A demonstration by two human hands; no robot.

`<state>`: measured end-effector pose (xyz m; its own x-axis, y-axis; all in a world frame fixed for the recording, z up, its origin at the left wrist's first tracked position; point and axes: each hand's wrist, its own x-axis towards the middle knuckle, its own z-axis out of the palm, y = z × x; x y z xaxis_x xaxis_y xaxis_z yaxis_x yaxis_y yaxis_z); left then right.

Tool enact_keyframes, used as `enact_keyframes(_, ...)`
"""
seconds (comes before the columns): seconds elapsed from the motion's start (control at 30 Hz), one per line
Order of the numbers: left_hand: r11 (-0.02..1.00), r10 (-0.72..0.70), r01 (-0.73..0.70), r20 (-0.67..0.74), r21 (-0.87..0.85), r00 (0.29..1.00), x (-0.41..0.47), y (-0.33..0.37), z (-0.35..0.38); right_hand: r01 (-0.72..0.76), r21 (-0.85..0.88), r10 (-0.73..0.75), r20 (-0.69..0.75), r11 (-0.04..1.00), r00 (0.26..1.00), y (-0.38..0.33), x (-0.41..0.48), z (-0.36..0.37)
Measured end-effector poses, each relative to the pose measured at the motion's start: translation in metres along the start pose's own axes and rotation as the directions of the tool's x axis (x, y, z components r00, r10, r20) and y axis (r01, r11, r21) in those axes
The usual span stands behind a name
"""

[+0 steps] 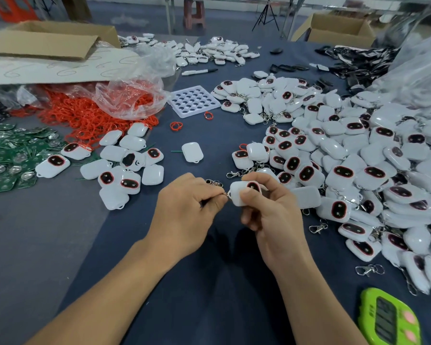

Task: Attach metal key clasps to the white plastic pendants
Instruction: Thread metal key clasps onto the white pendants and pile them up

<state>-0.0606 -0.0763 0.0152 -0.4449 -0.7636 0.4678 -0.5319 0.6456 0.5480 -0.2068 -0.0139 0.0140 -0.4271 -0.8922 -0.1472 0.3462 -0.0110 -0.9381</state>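
Observation:
My right hand point(266, 207) grips a white plastic pendant point(239, 194) with a dark, red-rimmed window, just above the dark blue table. My left hand point(189, 210) pinches a metal key clasp point(215, 183) at the pendant's left corner loop, where the clasp's ring meets it. The clasp's hook end sticks out above my left fingers. A big heap of white pendants point(358, 155) spreads to the right, some with clasps on. A smaller group of pendants point(125, 168) lies to the left. Loose clasps point(317, 227) lie near the right heap.
Red rubber rings point(90, 115) spill from a clear bag at left, beside green circuit boards point(13, 150). A white tray with round holes point(193, 100) sits at centre back. A green timer point(388, 319) lies front right. Cardboard boxes point(47, 41) stand at the back.

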Motion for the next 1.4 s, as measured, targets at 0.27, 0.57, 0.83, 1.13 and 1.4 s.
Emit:
enact_keyframes(0.27, 0.911, 0.214, -0.218, 0.05, 0.35, 0.976, -0.002, -0.004, 0.007, 0.014, -0.093, -0.019, -0.058, 0.996, 0.998, 0.002, 0.0, 0.004)
enact_keyframes(0.57, 0.781, -0.28, 0.311, 0.141, -0.541, 0.95, -0.004, 0.01, 0.008, -0.214, 0.237, 0.202, 0.077, 0.948, 0.976, -0.003, 0.004, -0.004)
enact_keyframes(0.83, 0.911, 0.284, -0.308, 0.126, 0.273, 0.951, -0.001, -0.001, 0.004, 0.147, -0.325, -0.184, -0.085, 0.934, 0.979, 0.016, 0.001, 0.008)
enact_keyframes(1.13, 0.948, -0.186, 0.234, 0.222, -0.217, 0.957, 0.001, -0.004, 0.007, -0.019, 0.017, 0.021, -0.084, 1.0, 0.996, 0.005, 0.004, 0.005)
enact_keyframes(1.4, 0.941, -0.199, 0.246, 0.206, -0.232, 0.958, 0.002, -0.002, 0.008, -0.005, 0.045, 0.007, -0.044, 0.999, 0.999, 0.006, 0.003, 0.004)
